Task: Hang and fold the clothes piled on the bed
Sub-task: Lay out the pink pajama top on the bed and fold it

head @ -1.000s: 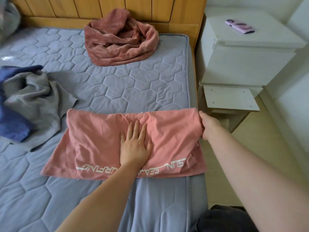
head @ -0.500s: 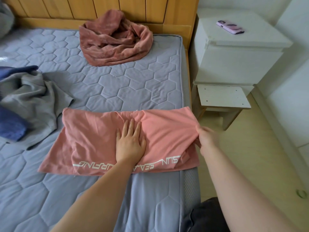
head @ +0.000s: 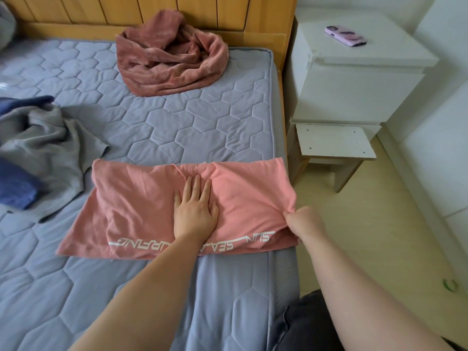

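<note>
Left hand: flat, fingers straight and spread, pressing the middle of the pink shirt on the bed. Right hand: fist-like, pinching the shirt's right edge at the mattress side, forearm extended. Crumpled grey garment lies left of the left hand.

We have one view only, a wide-angle head camera looking forward and steeply down across the bed from its right-hand edge, toward the wooden headboard at top of frame. It sits close: both forearms run in from the bottom edge. At right it takes in the white nightstand and floor, lines bowed by the lens.
</note>
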A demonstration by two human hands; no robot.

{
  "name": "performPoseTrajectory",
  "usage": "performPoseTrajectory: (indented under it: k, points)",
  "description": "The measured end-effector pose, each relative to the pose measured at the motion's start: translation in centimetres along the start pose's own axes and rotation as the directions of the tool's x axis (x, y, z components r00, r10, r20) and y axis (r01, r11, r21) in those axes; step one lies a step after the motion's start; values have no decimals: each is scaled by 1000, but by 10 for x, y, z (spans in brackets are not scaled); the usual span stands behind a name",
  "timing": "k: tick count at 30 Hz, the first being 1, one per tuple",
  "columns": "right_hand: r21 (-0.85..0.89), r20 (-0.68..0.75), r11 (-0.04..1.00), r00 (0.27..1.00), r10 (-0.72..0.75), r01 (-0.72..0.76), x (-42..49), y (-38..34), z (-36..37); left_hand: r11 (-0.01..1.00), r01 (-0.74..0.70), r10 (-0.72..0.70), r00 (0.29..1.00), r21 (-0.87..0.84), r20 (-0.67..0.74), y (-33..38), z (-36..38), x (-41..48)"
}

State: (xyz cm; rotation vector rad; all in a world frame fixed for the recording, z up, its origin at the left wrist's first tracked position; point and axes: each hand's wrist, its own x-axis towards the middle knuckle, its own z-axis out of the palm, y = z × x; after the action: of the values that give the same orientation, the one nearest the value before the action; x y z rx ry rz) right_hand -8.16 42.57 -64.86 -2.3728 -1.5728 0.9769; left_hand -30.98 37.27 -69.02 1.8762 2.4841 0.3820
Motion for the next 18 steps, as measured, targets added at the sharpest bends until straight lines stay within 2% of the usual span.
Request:
performPoseTrajectory:
  k: [1,2,3,4,5,6,7,8,9,10,11,13,15,16,18]
  points:
    - [-72,-49,997,998,-33,30,-5,-1,1,1000,2,-2,1000,6,10,0,1,0]
    - [-100,-159,991,981,-108,93,-8,-6,2,1000,6,-6,1000,10,14,0,1,0]
    - [-96,-315,972,920,-233,214,-12,-12,2,1000,10,-10,1000,13,14,0,2,0]
    - [-90,-454,924,810,-371,373,-16,-19,5,1000,12,-12,1000,15,14,0,3,0]
    - [-115,-533,841,682,-501,528,-23,-27,6,1000,12,-12,1000,15,14,0,2,0]
    - [-166,-526,746,582,-620,645,-28,-32,9,1000,12,-12,1000,13,14,0,2,1]
    - [-210,-401,663,555,-729,719,-32,-34,15,1000,9,-9,1000,12,14,0,2,1]
    - [-246,-196,609,577,-793,754,-37,-33,21,1000,3,-4,1000,13,17,0,1,1]
    - [-307,45,587,627,-778,749,-40,-29,28,1000,-5,5,1000,13,22,-1,1,1]
    - [-375,215,575,671,-709,727,-38,-21,32,1000,-11,11,999,11,30,-2,0,1]
    - [-432,307,590,727,-614,682,-34,-14,33,1000,-15,14,999,7,37,-4,0,1]
    - [-521,289,640,823,-490,564,-26,-8,29,1000,-17,17,999,-1,44,-6,-1,1]
    - [-595,168,649,863,-477,475,-27,-10,23,1000,-16,16,999,-16,45,-6,-3,0]
    - [-608,94,630,832,-547,483,-30,-12,26,999,-17,19,999,-30,42,-6,-4,-2]
    - [-551,-7,581,692,-722,600,-42,-18,36,997,-42,44,998,-61,33,-9,-8,-6]
